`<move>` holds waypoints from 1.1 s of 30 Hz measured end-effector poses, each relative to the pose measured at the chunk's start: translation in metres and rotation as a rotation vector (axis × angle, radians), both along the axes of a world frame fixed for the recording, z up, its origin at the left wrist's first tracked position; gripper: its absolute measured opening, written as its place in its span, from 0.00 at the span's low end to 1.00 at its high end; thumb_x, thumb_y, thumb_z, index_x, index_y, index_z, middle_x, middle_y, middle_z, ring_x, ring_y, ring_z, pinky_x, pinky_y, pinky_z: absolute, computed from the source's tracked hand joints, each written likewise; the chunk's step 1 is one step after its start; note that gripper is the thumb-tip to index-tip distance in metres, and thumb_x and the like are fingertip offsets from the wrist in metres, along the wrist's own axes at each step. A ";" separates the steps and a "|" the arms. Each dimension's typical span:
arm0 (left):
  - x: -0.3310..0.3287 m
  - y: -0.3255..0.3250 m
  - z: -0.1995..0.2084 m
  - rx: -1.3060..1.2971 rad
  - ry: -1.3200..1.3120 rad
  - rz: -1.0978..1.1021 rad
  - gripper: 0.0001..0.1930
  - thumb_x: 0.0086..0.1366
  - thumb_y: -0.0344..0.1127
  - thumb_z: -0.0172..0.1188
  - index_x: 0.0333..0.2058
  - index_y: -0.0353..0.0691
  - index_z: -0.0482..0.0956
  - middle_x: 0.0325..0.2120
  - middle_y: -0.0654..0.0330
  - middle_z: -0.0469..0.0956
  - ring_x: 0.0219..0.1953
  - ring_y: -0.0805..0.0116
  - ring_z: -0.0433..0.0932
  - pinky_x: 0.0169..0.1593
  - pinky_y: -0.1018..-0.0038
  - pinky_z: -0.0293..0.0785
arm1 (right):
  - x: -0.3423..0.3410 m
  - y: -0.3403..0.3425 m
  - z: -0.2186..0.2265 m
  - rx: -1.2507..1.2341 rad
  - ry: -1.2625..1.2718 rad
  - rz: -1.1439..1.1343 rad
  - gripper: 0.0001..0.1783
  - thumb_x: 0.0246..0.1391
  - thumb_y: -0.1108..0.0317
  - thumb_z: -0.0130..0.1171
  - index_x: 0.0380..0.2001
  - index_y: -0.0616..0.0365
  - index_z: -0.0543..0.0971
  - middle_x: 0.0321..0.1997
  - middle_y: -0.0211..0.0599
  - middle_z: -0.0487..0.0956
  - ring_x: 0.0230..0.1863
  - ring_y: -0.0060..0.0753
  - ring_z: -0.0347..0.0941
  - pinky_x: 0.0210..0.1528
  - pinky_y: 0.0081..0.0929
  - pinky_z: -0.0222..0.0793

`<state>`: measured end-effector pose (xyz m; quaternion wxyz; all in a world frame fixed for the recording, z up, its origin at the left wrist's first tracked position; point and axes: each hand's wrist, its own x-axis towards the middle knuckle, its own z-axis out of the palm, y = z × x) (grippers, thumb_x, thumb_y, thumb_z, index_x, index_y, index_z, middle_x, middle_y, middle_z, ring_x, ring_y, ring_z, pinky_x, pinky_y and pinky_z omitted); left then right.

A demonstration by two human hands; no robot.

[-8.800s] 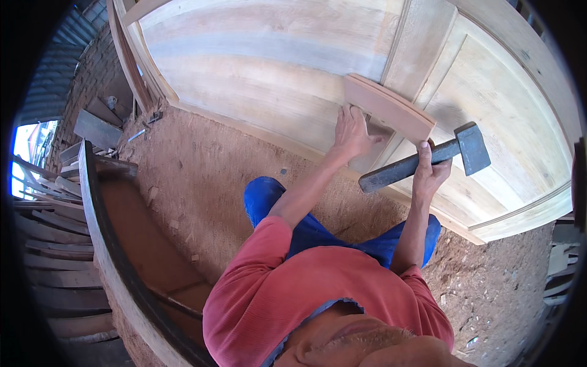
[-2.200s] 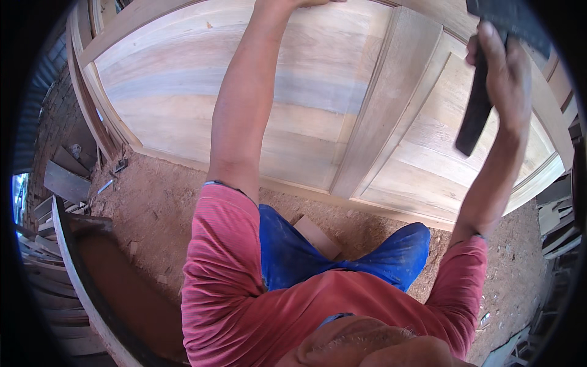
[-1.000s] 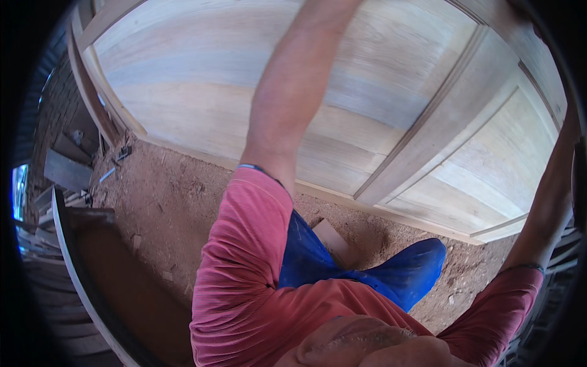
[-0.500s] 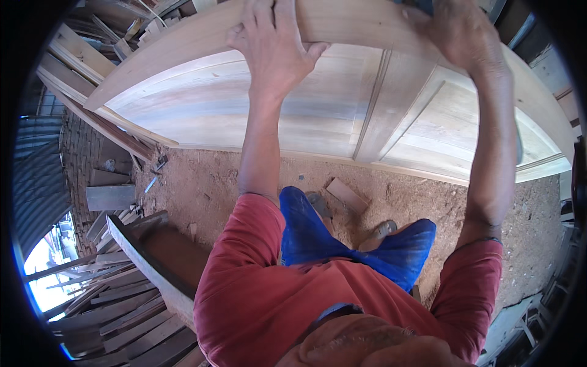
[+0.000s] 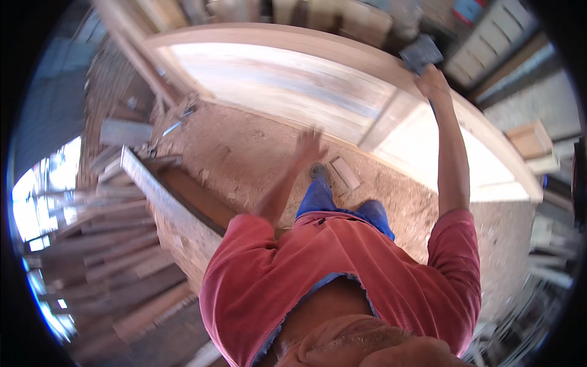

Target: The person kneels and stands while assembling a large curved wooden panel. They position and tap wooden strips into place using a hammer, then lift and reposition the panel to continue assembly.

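A pale wooden panelled door [image 5: 389,120] stands on its long edge in front of me, its two panels brightly lit. At the door's upper edge, my right hand [image 5: 432,84] is closed on a dark grey squarish object [image 5: 422,54]; what kind it is I cannot make out. My left hand [image 5: 310,148] is held in the air nearer to me, blurred, fingers spread and nothing in it. It appears against the door's lower edge, apart from the upper rail.
Wood shavings cover the ground [image 5: 226,140]. By my feet lies a small wood block [image 5: 345,174]. A trough-like wooden piece [image 5: 174,189] stands at left, beside piled boards [image 5: 131,269]. More timber leans behind the door, and a small wooden box [image 5: 529,139] is at far right.
My left hand has come off the door's upper edge and dropped toward me. My right hand has moved slightly left and down in view, its dark object showing more. The view has shifted.
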<state>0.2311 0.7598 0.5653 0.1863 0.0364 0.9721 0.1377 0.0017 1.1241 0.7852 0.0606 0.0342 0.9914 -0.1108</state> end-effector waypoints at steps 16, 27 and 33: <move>0.460 -0.013 -0.167 1.212 -0.703 1.358 0.27 0.60 0.49 0.70 0.50 0.34 0.84 0.47 0.56 0.85 0.49 0.61 0.81 0.57 0.61 0.75 | -0.012 0.005 -0.021 0.158 0.114 0.056 0.30 0.56 0.48 0.63 0.49 0.66 0.80 0.49 0.65 0.82 0.48 0.62 0.82 0.52 0.52 0.77; 0.389 -0.256 -0.114 0.487 -0.448 1.083 0.15 0.63 0.41 0.60 0.41 0.36 0.84 0.34 0.45 0.85 0.36 0.60 0.81 0.43 0.62 0.77 | 0.180 -0.133 -0.157 -0.131 -0.001 -0.183 0.35 0.54 0.47 0.63 0.45 0.76 0.78 0.31 0.55 0.85 0.36 0.58 0.84 0.45 0.53 0.79; 0.341 -0.377 -0.098 0.371 -0.223 1.069 0.20 0.63 0.47 0.55 0.40 0.36 0.84 0.37 0.41 0.84 0.44 0.43 0.84 0.47 0.56 0.79 | 0.261 -0.268 -0.210 -0.292 -0.595 0.096 0.24 0.43 0.60 0.70 0.37 0.71 0.78 0.29 0.50 0.83 0.23 0.41 0.83 0.25 0.39 0.78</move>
